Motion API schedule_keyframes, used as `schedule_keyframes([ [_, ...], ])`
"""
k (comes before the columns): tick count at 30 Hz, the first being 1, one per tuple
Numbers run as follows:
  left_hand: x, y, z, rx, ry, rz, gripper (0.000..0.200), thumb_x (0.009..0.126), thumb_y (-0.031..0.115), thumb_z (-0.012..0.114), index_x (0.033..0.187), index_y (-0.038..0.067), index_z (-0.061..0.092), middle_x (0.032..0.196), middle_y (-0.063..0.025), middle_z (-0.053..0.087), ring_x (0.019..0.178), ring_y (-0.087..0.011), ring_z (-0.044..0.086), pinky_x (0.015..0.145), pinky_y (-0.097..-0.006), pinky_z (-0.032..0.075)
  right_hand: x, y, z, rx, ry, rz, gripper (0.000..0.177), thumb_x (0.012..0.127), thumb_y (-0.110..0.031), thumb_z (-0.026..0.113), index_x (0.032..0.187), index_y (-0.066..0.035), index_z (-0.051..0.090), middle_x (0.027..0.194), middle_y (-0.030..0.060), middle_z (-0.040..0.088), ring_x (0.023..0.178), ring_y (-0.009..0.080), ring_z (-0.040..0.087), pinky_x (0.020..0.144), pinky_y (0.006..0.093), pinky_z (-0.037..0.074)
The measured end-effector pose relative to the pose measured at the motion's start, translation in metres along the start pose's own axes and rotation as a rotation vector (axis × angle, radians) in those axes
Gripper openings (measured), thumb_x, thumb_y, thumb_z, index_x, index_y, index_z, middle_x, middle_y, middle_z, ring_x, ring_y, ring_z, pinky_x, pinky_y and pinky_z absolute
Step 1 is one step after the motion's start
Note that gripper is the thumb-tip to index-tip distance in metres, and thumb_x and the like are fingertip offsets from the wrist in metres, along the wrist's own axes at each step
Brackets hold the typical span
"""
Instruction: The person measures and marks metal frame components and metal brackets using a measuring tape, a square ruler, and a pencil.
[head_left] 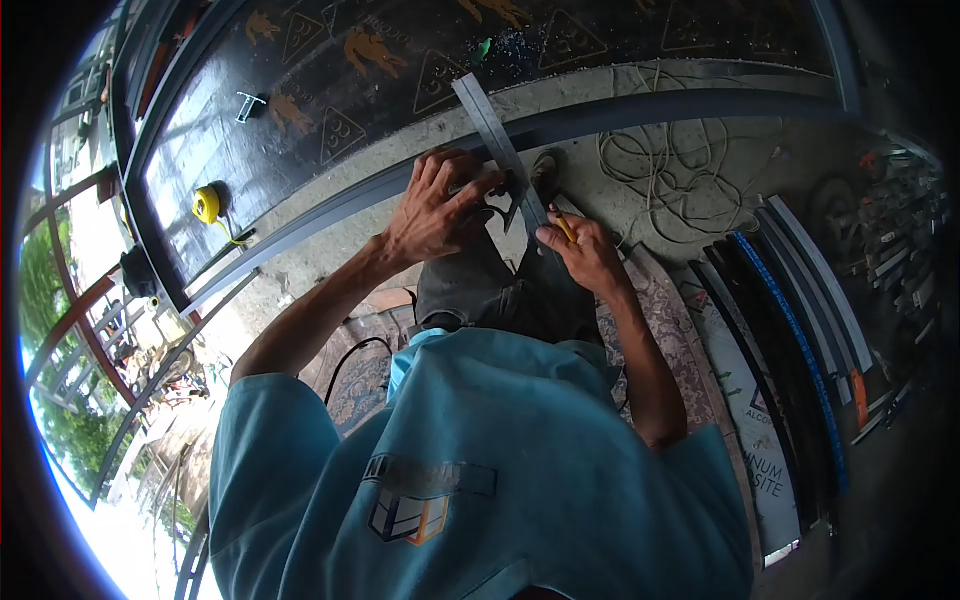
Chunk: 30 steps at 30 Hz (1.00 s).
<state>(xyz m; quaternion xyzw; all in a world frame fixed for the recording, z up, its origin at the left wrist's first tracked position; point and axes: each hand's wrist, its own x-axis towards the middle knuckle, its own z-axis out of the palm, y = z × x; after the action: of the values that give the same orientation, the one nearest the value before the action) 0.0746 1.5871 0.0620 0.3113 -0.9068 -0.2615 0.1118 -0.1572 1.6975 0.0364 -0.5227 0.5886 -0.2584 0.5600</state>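
A long dark grey metal profile (330, 208) runs across in front of me. A steel combination square (490, 128) lies across it, its ruler blade pointing away and its dark head partly hidden by my fingers. My left hand (440, 205) is curled over the profile, thumb and fingers closed at the square's head. My right hand (588, 258) grips a yellow pencil (565, 228) close beside the near end of the blade. Whether the pencil tip touches the metal is hidden.
A dark printed board (390, 110) lies beyond the profile, with a yellow tape measure (207, 204) and a small metal offcut (249, 107) on it. Coiled cord (660, 175) lies on the floor to the right. Long profiles (800, 300) are stacked at the far right.
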Motion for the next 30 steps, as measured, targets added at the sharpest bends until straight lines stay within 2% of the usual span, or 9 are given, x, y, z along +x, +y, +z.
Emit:
schedule_keyframes([
  [1,0.019,0.003,0.005,-0.034,0.022,0.024,0.070,0.067,0.022,0.077,0.130,0.019,0.047,0.118,-0.0124,0.045,0.113,-0.0340,0.043,0.093,-0.0475,0.038,-0.003,0.011,-0.007,0.013,0.114,-0.064,0.040,0.091,-0.032,0.058,0.102,0.006,0.061,0.084,0.0166,0.065,0.073,0.0302,0.062,0.065,0.0345,0.048],
  [2,0.038,0.005,0.007,-0.042,0.016,0.028,0.070,0.067,0.022,0.077,0.130,0.019,0.047,0.118,-0.0124,0.045,0.113,-0.0340,0.043,0.093,-0.0475,0.038,-0.003,0.010,-0.020,0.013,0.119,-0.055,0.040,0.091,-0.032,0.058,0.102,0.006,0.061,0.084,0.0166,0.065,0.073,0.0302,0.062,0.065,0.0345,0.048],
  [4,0.069,0.007,0.013,-0.009,-0.107,-0.042,0.074,0.067,0.028,0.077,0.132,0.019,0.043,0.118,-0.0139,0.047,0.109,-0.0355,0.048,0.090,-0.0455,0.043,-0.001,-0.004,-0.051,0.023,0.059,0.168,0.044,0.091,-0.033,0.059,0.106,0.008,0.060,0.092,0.0186,0.066,0.081,0.0284,0.064,0.071,0.0344,0.049],
  [5,0.078,0.005,0.020,-0.010,-0.110,-0.043,0.074,0.067,0.028,0.077,0.132,0.019,0.043,0.118,-0.0139,0.047,0.109,-0.0355,0.048,0.090,-0.0455,0.043,-0.001,0.001,-0.057,0.026,0.058,0.171,0.044,0.091,-0.033,0.059,0.106,0.008,0.060,0.092,0.0186,0.066,0.081,0.0284,0.064,0.071,0.0344,0.049],
  [7,0.094,0.000,0.028,-0.096,-0.105,0.123,0.075,0.069,0.030,0.076,0.134,0.019,0.040,0.117,-0.0143,0.049,0.103,-0.0350,0.053,0.087,-0.0439,0.047,0.005,0.006,-0.068,0.078,0.046,0.256,0.049,0.090,-0.034,0.061,0.109,0.010,0.058,0.090,0.0179,0.067,0.083,0.0251,0.065,0.076,0.0325,0.049],
  [9,0.096,-0.003,0.031,-0.093,-0.108,0.134,0.076,0.067,0.029,0.077,0.134,0.018,0.040,0.117,-0.0141,0.050,0.102,-0.0345,0.054,0.086,-0.0436,0.048,0.007,0.008,-0.072,0.088,0.031,0.279,0.052,0.089,-0.035,0.061,0.111,0.012,0.058,0.089,0.0173,0.068,0.084,0.0233,0.065,0.078,0.0313,0.049],
  [12,0.095,-0.007,0.033,-0.095,-0.109,0.160,0.078,0.064,0.027,0.078,0.133,0.017,0.041,0.116,-0.0137,0.053,0.101,-0.0334,0.057,0.085,-0.0430,0.050,0.006,0.009,-0.067,0.214,0.070,0.260,0.046,0.089,-0.035,0.062,0.103,0.008,0.061,0.079,0.0152,0.065,0.075,0.0213,0.063,0.072,0.0320,0.048],
  [17,0.093,-0.010,0.035,-0.053,-0.069,0.195,0.080,0.062,0.026,0.079,0.133,0.017,0.043,0.122,-0.0122,0.055,0.104,-0.0305,0.058,0.089,-0.0411,0.050,0.008,0.022,-0.064,0.122,0.082,0.132,0.034,0.089,-0.033,0.061,0.087,0.001,0.059,0.066,0.0112,0.054,0.061,0.0185,0.052,0.059,0.0337,0.042],
  [30,0.096,-0.010,0.032,-0.091,-0.104,0.173,0.084,0.062,0.030,0.080,0.136,0.018,0.043,0.123,-0.0120,0.056,0.106,-0.0302,0.059,0.090,-0.0408,0.050,0.008,0.014,-0.069,0.191,-0.034,0.272,0.037,0.089,-0.034,0.060,0.091,0.002,0.059,0.069,0.0118,0.056,0.063,0.0201,0.054,0.061,0.0343,0.043],
])
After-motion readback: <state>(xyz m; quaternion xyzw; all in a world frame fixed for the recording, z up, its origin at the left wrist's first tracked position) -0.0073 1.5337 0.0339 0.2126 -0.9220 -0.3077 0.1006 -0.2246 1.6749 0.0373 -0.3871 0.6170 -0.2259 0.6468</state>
